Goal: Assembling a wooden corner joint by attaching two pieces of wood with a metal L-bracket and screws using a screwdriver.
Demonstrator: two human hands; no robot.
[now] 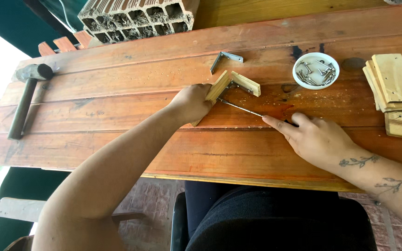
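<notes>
Right now the wooden corner piece (231,83), two pale slats meeting at an angle with a metal bracket (236,86) in the inner corner, stands on the counter (117,111) just left of the white dish of screws (316,70). The left hand (192,103) has its grip clamped on the nearer slat, steadying it from the side away from the dish. The right hand (315,139), nearer the counter's front edge than the dish, has its fingers closed around the handle of a screwdriver (243,109), forefinger laid along the shaft, with the tip pushed into the bracket.

As I judge it, the main risk is the tip jumping out of the screw head: the shaft runs low and slanted, so a sideways push could send it skidding toward the left fingers wrapped close by. The slats could also twist apart if the left grip slackens, since only one side looks held. Pressure near the slat's end might split the wood.

Farther from the dish, a spare bracket (225,58) lies just behind the corner piece, a stack of slats (394,81) sits right of the dish, a hammer (26,95) rests far to the left, and a hollow brick (136,16) stands at the back
</notes>
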